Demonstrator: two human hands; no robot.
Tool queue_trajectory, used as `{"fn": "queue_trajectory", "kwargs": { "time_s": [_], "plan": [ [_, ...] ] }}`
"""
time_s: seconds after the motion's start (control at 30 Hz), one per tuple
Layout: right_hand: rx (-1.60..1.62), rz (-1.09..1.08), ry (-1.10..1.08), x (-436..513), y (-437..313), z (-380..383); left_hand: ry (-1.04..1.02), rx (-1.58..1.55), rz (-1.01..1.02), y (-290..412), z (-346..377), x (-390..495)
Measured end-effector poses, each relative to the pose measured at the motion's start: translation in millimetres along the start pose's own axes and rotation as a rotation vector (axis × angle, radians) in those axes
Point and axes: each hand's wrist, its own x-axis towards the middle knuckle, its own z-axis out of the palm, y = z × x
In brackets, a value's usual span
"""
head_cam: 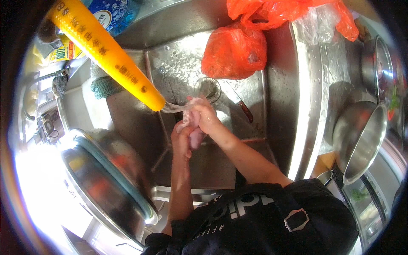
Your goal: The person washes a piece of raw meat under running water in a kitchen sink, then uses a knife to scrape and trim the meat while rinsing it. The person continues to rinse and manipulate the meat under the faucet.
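Note:
Over the stainless steel sink, both of my hands grip a pale pink piece of raw meat. My left hand holds its lower left side. My right hand wraps the upper right side, and its fingers partly hide the meat. Water streams onto the meat from the tip of a yellow printed tube. Just beyond my hands is the round drain. A knife with a brown handle lies on the sink floor to the right.
A filled red plastic bag sits at the sink's far end. Large metal basins flank the sink, one at left and one at right. A green cloth hangs over the left divider. A blue bottle stands behind the tube.

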Motion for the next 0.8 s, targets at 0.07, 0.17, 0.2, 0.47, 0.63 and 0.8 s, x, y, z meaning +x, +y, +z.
{"fn": "queue_trajectory", "kwargs": {
  "time_s": [0.07, 0.17, 0.2, 0.47, 0.63, 0.8],
  "plan": [
    [0.081, 0.073, -0.082, 0.3, -2.7, -6.7, -0.023, -0.026, -0.03, 0.1, -0.6, 1.3],
    [0.032, 0.066, -0.11, -6.3, -5.9, -5.7, -0.04, -0.009, -0.049, 3.0, 0.0, 3.2],
    [0.003, 0.051, -0.092, -9.3, -5.9, -1.7, -0.081, -0.008, -0.031, 4.8, 0.7, 4.7],
    [-0.203, 0.022, 0.077, -27.1, -14.8, 24.4, -0.327, -0.058, -0.186, 7.4, 0.4, 25.9],
    [-0.245, -0.004, -0.061, -27.9, -25.6, 15.3, -0.254, -0.069, -0.124, 0.2, 1.7, 28.4],
    [-0.204, 0.162, -0.142, -27.9, -34.4, 3.5, -0.28, -0.189, -0.088, -0.5, 3.7, 21.4]
  ]
}}
